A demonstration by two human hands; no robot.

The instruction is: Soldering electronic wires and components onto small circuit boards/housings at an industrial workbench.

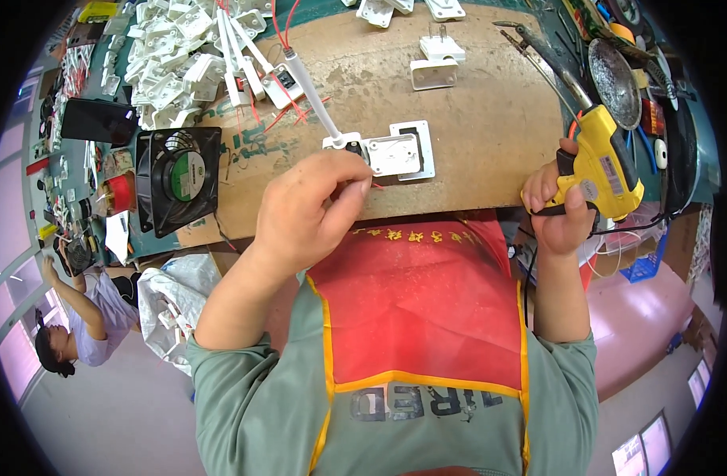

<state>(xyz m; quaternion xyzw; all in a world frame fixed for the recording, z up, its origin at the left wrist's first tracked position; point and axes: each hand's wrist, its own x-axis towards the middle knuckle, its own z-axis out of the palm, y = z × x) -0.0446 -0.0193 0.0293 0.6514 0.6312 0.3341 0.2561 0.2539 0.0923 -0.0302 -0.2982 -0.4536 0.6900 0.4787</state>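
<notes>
My left hand is bent over the front of the board, its thumb and forefinger pinched together. What the pinch holds is hidden; a bit of red wire shows beside the fingertips. Just past it lies an open white plastic housing on a white square frame with a dark inner edge. From the housing's left part a white tube slants up and away, red wires leaving its far end. On the right, my right hand grips a yellow soldering gun, fingers wrapped round its handle, its metal tip pointing away over the board.
White plastic parts are heaped at the far left, beside more tubes with red wires. A black fan stands left of my hand. Two white pieces sit toward the back. A metal dish is behind the gun. Another person works at left.
</notes>
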